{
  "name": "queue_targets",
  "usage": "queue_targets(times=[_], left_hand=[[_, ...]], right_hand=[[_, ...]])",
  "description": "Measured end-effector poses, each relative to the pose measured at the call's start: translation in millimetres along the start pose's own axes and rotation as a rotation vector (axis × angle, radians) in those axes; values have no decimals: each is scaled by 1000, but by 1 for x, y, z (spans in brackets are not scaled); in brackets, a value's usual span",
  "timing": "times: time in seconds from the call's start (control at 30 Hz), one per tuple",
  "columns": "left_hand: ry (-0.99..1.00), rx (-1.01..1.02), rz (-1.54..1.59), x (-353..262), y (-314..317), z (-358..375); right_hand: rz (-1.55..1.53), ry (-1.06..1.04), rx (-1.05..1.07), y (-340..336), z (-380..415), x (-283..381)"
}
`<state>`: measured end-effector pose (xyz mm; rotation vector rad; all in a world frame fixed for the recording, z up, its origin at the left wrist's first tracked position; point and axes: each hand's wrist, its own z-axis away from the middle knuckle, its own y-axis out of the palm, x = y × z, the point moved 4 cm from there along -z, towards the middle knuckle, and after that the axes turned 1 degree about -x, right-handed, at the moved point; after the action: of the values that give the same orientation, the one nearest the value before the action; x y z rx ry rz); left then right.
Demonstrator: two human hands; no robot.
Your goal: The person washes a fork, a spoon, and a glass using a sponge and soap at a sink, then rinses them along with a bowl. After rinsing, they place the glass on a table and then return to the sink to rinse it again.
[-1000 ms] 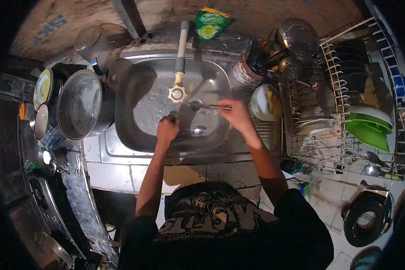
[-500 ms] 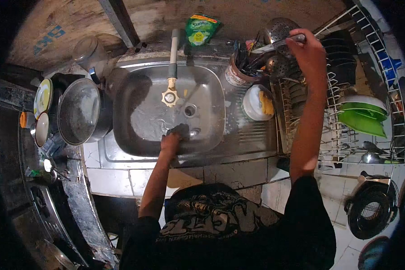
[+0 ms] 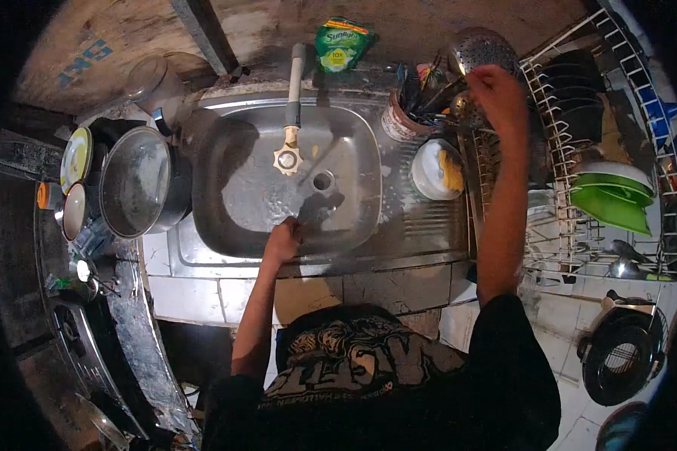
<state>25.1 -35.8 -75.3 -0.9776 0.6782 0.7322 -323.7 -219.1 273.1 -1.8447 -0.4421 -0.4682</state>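
Observation:
Over the front part of the steel sink (image 3: 226, 242), my left hand (image 3: 283, 239) has its fingers curled in; anything inside them is hidden. A dark shadow falls beside it, below the drain (image 3: 323, 180). My right hand (image 3: 496, 94) is raised at the right, its fingers drawn together in front of the perforated skimmer (image 3: 483, 51). What it may grip cannot be made out. Just left of it, several utensils stand in a round holder (image 3: 400, 124). A white tub (image 3: 430, 174) with a yellow sponge (image 3: 450, 171) sits nearer the front.
The tap (image 3: 286, 159) hangs over the sink. A large pot (image 3: 135, 184) and plates (image 3: 76, 159) stand at the left. Behind is a green Sunlight pouch (image 3: 341, 46). The wire dish rack (image 3: 557, 161) at the right holds green dishes (image 3: 613, 203).
The utensil handle in my right hand no longer shows, and that hand has moved slightly lower and left. My left hand has shifted slightly, its fingers now more drawn in. The view has tilted slightly.

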Motion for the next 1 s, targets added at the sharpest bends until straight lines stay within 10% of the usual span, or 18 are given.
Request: queue_targets(times=[0.1,0.23,0.3,0.53,0.83,1.0], left_hand=[[123,-88,-20,-9,-7,11],[-212,53,573,-31,-14,38],[-238,56,672,-33,-13,42],[-264,85,906,-37,0,47],[-293,102,687,-76,-2,54],[-249,104,778,-85,-2,52]], right_hand=[[-134,90,126,-29,42,21],[-363,283,894,-12,97,-28],[-252,508,892,22,118,-94],[606,164,118,118,129,-203],[341,324,193,133,118,-251],[207,188,-65,76,129,-133]])
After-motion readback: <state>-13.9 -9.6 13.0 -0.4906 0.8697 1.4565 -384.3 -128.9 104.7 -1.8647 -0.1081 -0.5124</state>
